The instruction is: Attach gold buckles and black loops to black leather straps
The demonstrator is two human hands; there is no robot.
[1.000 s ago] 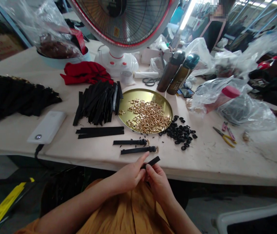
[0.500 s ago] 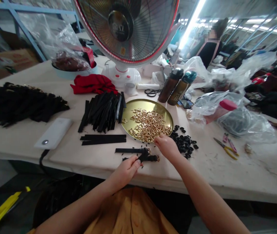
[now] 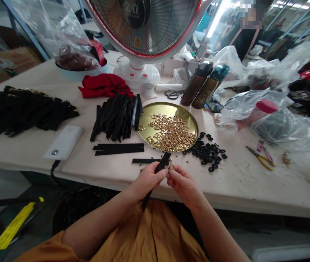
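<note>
My left hand (image 3: 149, 178) is closed around a black strap (image 3: 163, 162), whose upper end sticks up past the fingers and whose lower end hangs towards my lap. Beside it, my right hand (image 3: 183, 183) pinches a small gold buckle (image 3: 170, 164) close to the strap; whether the two touch I cannot tell. Just behind the hands lies another black strap (image 3: 145, 161), partly covered by them. A round gold tray (image 3: 149, 137) holds a heap of gold buckles (image 3: 171, 133). Small black loops (image 3: 209, 153) are piled to the right of the tray.
Black straps (image 3: 115, 120) lie stacked left of the tray, with a pair (image 3: 119, 149) in front. A white power bank (image 3: 63, 142) with a cable lies further left. Behind stand a fan (image 3: 138, 71) and bottles (image 3: 197, 83). Pliers (image 3: 260, 158) rest at right.
My right hand has come back from the tray's front edge to my left hand, now with a buckle in its fingers. My left hand has raised the strap and tilted it upright.
</note>
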